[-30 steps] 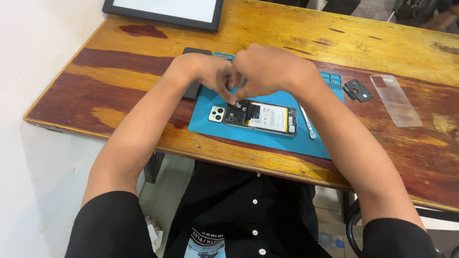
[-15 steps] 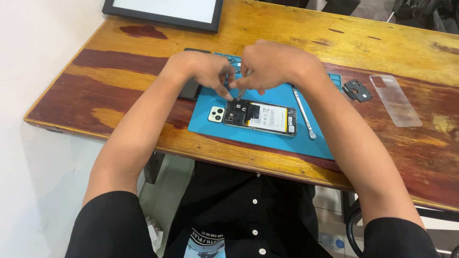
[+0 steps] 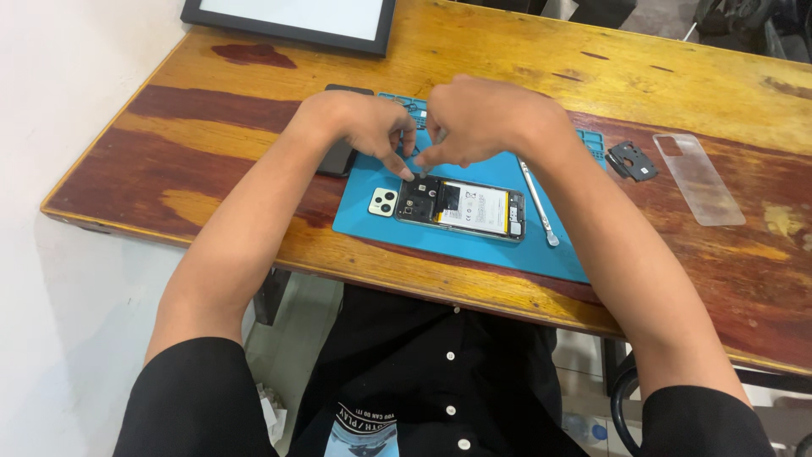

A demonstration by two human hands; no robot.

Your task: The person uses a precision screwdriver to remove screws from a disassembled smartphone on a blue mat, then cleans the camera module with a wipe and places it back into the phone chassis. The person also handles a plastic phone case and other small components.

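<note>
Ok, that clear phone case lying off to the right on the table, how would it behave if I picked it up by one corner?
The clear phone case looks thin and see-through, so it is probably light and would likely flex or droop from one corner. It lies flat on the wooden table, so it should not roll, but its smooth surface may slip between the fingers.

We see an opened phone (image 3: 461, 207) lying flat on a blue mat (image 3: 474, 245) on the wooden tabletop (image 3: 507, 59), its battery and board exposed. Our left hand (image 3: 364, 127) and right hand (image 3: 478, 118) meet above the phone's camera end, fingertips (image 3: 408, 173) pinched down at the board. A metal tool (image 3: 538, 203) lies at three o'clock of the phone. Farther that way sit a small black part (image 3: 633, 161) and a clear case (image 3: 698, 179). A dark-framed panel (image 3: 292, 19) lies at eleven o'clock.
</note>
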